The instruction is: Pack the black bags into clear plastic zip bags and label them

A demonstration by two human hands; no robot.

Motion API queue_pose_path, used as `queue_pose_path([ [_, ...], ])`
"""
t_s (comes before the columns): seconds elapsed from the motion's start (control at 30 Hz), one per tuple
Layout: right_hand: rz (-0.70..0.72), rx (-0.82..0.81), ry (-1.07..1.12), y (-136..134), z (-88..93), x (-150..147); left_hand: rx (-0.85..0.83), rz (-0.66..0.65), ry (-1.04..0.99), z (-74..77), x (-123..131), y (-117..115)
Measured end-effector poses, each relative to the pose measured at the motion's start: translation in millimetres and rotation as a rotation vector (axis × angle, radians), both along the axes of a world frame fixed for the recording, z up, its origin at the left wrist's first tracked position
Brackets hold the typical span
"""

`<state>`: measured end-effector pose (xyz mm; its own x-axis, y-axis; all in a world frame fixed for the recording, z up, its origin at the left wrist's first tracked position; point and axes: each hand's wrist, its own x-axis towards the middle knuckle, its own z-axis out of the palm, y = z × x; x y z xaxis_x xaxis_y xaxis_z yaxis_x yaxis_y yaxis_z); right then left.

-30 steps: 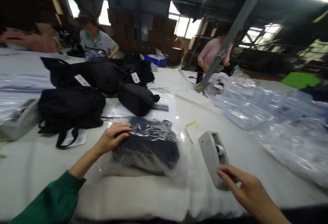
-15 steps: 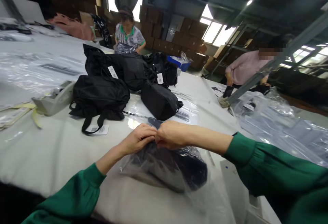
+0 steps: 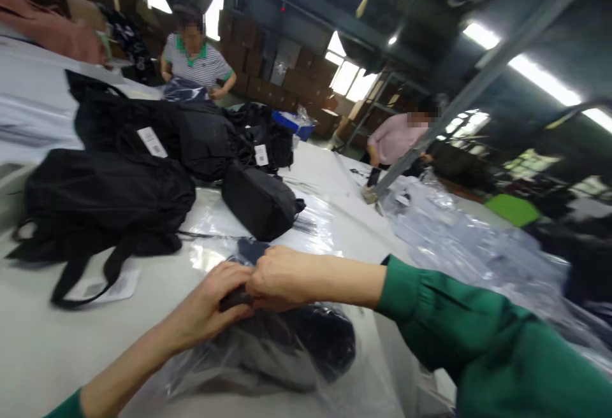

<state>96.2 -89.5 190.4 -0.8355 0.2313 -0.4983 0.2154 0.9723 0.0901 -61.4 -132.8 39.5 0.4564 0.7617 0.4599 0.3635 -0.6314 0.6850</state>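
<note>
A clear plastic bag (image 3: 268, 348) with a dark, folded fabric item inside lies on the table in front of me. My right hand (image 3: 277, 278) is closed in a fist on the bag's upper part. Against it, my left hand (image 3: 217, 300) grips the same part, its thumb and fingers curled around a dark bit in the plastic. What the fingertips pinch is hidden. Just beyond my hands sits a small black bag (image 3: 261, 201). On the left lies a black backpack (image 3: 105, 195) with a strap and a white tag (image 3: 109, 284).
More black bags (image 3: 162, 131) with white tags are piled behind. Flat plastic bags (image 3: 310, 214) lie under the small black bag, and more plastic (image 3: 459, 239) heaps up at right. A slanted metal post (image 3: 430, 134) rises there. Two people (image 3: 196, 61) work across the table.
My view has swung right, so the things on the table appear farther left. Both hands still hold the bag; my left hand's thumb and fingers are farther apart around it.
</note>
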Motion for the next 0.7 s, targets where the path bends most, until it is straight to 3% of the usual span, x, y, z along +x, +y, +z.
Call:
queue_pose_path([
  [0.2,-0.164,-0.200,0.098,17.5,2.2,12.3,0.019,0.062,-0.004,-26.0,-1.2,9.7],
  [0.33,-0.304,-0.487,0.238,36.5,-24.3,22.2,0.022,0.073,0.000,-39.5,-1.1,10.2],
  [0.47,-0.645,-0.700,0.257,54.5,-59.5,45.0,-0.041,0.091,-0.049,-49.5,-2.7,11.1],
  [0.57,-0.772,-0.554,0.442,47.5,-65.5,62.3,-0.121,0.093,-0.047,-41.4,-5.0,8.3],
  [0.7,-0.689,-0.204,0.688,6.5,-50.8,72.2,-0.142,0.024,0.009,-16.2,-7.0,1.6],
])
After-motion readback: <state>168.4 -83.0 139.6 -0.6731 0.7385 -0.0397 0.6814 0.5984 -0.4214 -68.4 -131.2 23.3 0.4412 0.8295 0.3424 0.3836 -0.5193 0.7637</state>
